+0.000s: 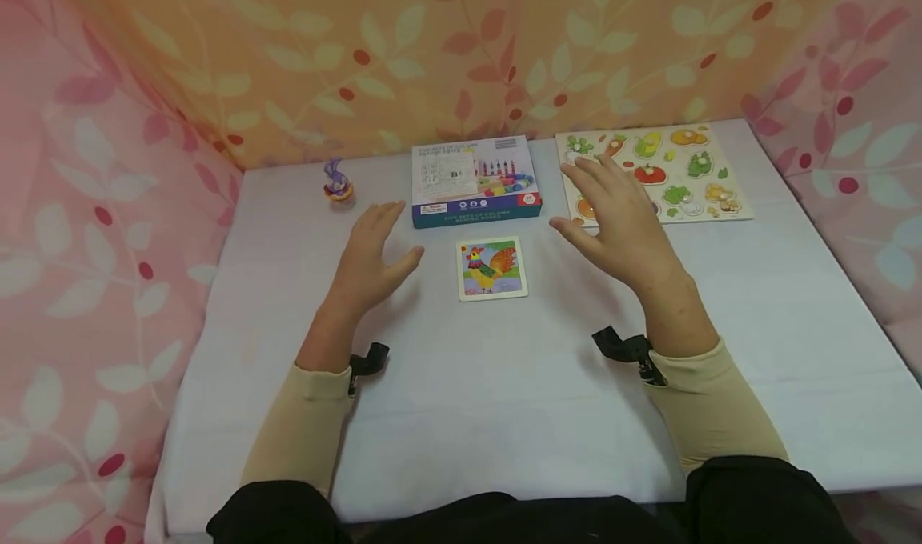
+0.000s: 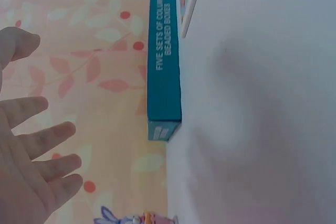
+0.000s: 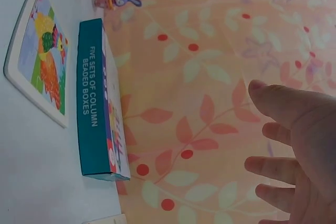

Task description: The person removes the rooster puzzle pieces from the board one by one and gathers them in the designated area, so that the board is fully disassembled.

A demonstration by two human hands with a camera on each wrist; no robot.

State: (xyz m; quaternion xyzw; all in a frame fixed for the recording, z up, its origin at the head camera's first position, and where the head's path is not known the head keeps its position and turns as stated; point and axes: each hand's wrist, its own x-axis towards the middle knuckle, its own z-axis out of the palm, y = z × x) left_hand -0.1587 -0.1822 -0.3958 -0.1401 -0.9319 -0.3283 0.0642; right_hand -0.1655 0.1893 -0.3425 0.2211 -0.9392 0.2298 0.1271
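Note:
Both hands are held in the air above the table with fingers spread, and neither holds anything. My left hand [image 1: 370, 260] is left of a small square rooster puzzle [image 1: 493, 269], which lies flat with a white border. My right hand [image 1: 618, 224] is to the puzzle's right and hides part of a wooden vegetable puzzle board [image 1: 699, 196]. Behind the rooster puzzle, a beaded boxes carton [image 1: 475, 180] lies flat. In the left wrist view the fingers [image 2: 47, 137] stand apart; the right wrist view shows spread fingers [image 3: 278, 166] too.
A small purple rabbit figure [image 1: 337, 182] in an orange-rimmed base stands at the back left. A white cloth covers the table [image 1: 461, 416]. Floral curtains [image 1: 461, 56] hang behind and at both sides.

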